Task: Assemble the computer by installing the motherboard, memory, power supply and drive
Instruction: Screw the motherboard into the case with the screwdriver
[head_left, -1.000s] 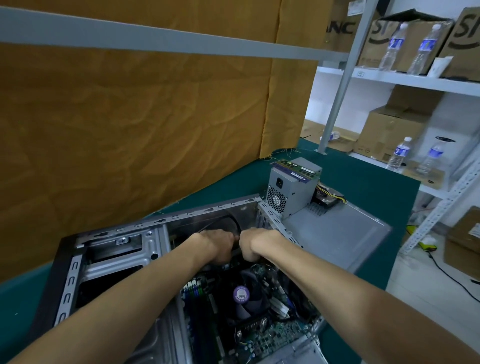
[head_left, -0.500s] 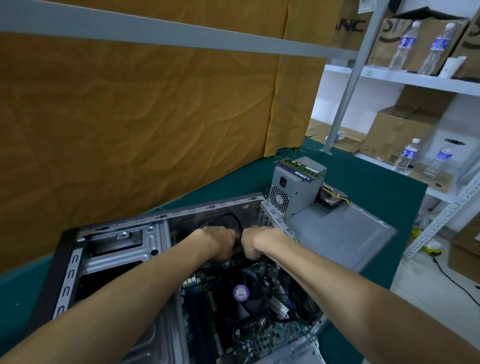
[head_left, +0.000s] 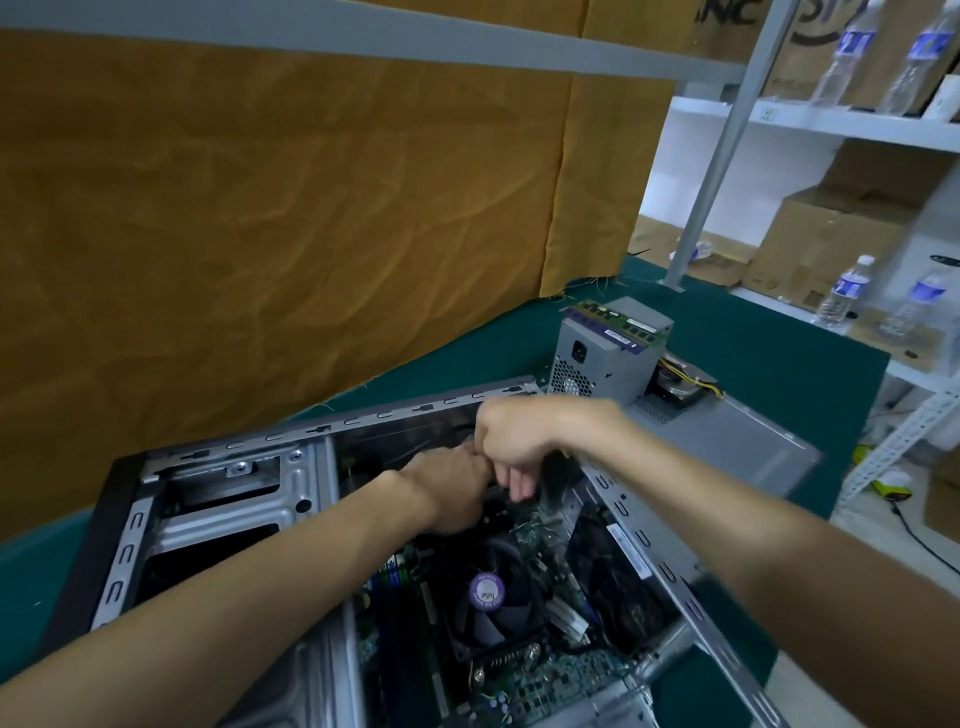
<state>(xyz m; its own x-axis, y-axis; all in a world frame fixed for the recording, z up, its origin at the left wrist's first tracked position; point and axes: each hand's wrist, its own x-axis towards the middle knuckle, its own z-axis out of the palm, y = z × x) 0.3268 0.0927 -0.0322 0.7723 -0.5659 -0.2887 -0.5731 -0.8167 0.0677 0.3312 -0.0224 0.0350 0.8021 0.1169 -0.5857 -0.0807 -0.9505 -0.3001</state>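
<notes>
Fingers (head_left: 519, 486) of both hands curled, touching together inside computer case (head_left: 311, 467)

There is a single view, from a camera worn on the person's head. It looks forward and steeply down, close over the open computer case (head_left: 218, 499) on the green table (head_left: 769, 353), with both forearms reaching in from the bottom edge. The wide lens bends straight lines, taking in the orange cloth (head_left: 270, 234) behind and shelves (head_left: 831, 122) at right.

Both forearms were bare up to the frame edge, with no sleeves visible; the left hand (head_left: 449, 491) and right hand (head_left: 511, 441) wore no gloves, rings or watch.
</notes>
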